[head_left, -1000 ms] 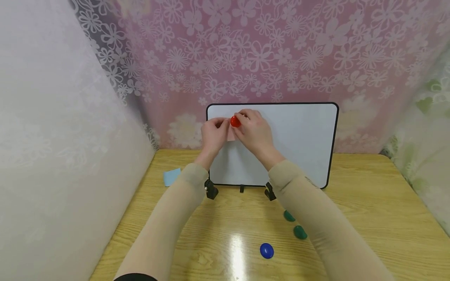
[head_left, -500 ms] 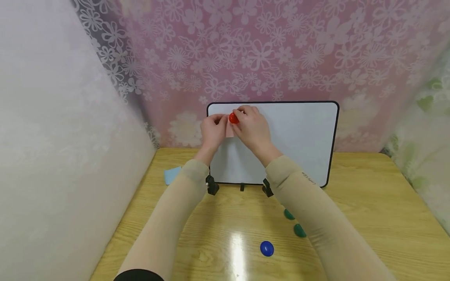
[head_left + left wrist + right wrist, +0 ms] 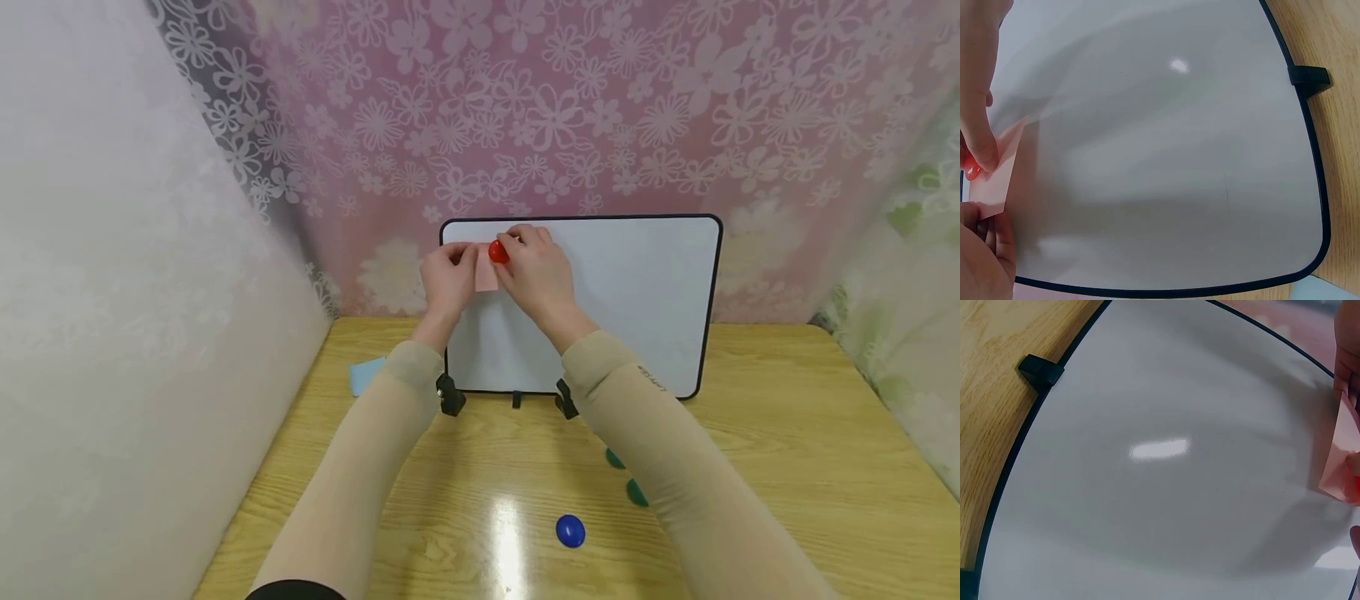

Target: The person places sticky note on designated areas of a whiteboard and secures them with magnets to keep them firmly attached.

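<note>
Little has moved over the last second: both hands sit slightly higher on the whiteboard than a second ago, and the left hand has slid a touch leftward, so more of the pink note shows between the hands.

Right hand: fingers curled, pinching the red magnet against the note's top edge, near the board's upper left corner. Left hand: fingertips hold the note's left edge flat to the board; in the left wrist view a thumb lies over the paper. Magnet now appears seated on the note. Judgement: pinning is nearly done, and release comes next.

Outward: board stands upright on black feet at the table's far edge. A blue note lies by the left edge. Near the front edge, a blue magnet; two green magnets are partly hidden by the right sleeve.
</note>
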`<state>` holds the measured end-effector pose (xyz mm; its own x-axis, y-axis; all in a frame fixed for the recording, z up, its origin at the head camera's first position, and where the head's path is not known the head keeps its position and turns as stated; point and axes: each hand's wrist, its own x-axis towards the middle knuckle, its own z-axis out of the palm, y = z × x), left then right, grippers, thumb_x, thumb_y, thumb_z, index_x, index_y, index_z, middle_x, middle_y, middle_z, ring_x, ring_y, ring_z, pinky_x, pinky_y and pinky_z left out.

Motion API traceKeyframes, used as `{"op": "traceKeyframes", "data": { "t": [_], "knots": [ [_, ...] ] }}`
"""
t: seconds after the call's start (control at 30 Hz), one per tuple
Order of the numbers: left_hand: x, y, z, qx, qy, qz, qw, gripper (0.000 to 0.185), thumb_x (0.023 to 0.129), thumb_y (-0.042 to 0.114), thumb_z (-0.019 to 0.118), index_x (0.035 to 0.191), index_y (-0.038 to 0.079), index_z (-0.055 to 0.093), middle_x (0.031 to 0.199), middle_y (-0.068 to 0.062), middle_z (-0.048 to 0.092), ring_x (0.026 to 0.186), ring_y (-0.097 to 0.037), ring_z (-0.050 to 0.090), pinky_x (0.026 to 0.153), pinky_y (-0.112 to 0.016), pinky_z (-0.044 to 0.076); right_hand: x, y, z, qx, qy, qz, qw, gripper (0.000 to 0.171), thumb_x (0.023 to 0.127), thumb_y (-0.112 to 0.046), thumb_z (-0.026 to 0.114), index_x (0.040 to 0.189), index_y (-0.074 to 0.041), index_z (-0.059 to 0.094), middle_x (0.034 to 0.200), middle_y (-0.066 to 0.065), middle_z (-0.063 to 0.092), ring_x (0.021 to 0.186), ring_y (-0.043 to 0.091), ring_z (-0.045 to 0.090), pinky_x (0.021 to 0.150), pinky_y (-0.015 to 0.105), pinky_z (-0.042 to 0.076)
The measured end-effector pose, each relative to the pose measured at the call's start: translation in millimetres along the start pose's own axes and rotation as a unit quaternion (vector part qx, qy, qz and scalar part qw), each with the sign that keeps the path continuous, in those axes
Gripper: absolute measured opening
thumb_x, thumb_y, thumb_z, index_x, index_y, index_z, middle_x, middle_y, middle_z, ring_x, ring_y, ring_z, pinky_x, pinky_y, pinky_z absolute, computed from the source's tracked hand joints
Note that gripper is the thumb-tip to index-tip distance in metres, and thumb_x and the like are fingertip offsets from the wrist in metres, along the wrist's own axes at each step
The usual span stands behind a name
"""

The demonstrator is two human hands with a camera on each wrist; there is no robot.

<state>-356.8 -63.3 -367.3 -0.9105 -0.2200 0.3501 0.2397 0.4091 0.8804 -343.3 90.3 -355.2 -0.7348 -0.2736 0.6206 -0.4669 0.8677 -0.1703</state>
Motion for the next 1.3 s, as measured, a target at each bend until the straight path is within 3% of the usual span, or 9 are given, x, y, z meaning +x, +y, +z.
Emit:
{"op": "traceKeyframes", "data": {
  "t": [0.3,1.03,1.3],
  "knots": [
    [-2.1,-0.2,-0.7,-0.004,-0.001,-0.004,1.0000,0.026,0.109,0.025,0.067,0.115,0.005,0.082,0.105,-0.010,0.077,0.092,-0.023,0.068,0.081,-0.031,0.060,3.4,-4.4,5.9,-0.004,-0.018,0.012,1.000,0.042,0.103,-0.025,0.075,0.138,-0.003,0.071,0.134,0.015,0.066,0.125,0.035,0.060,0.105,0.047,0.055],
    [2.1,-2.4,-1.1,-0.005,0.001,-0.001,1.0000,0.027,0.109,0.025,0.067,0.115,0.003,0.082,0.106,-0.011,0.078,0.094,-0.023,0.068,0.082,-0.031,0.059,7.9,-8.9,10.1,-0.022,-0.005,0.009,1.000,0.040,0.103,-0.027,0.074,0.136,-0.005,0.073,0.129,0.014,0.067,0.120,0.035,0.061,0.098,0.048,0.058],
    [3.1,-3.9,-1.7,0.004,0.002,0.005,1.0000,0.026,0.108,0.023,0.067,0.114,0.002,0.082,0.105,-0.011,0.078,0.095,-0.023,0.069,0.083,-0.032,0.059,7.2,-9.8,11.9,-0.022,-0.026,0.021,0.999,0.042,0.103,-0.028,0.074,0.140,-0.007,0.071,0.130,0.014,0.066,0.120,0.035,0.060,0.096,0.049,0.057]
  ]
}}
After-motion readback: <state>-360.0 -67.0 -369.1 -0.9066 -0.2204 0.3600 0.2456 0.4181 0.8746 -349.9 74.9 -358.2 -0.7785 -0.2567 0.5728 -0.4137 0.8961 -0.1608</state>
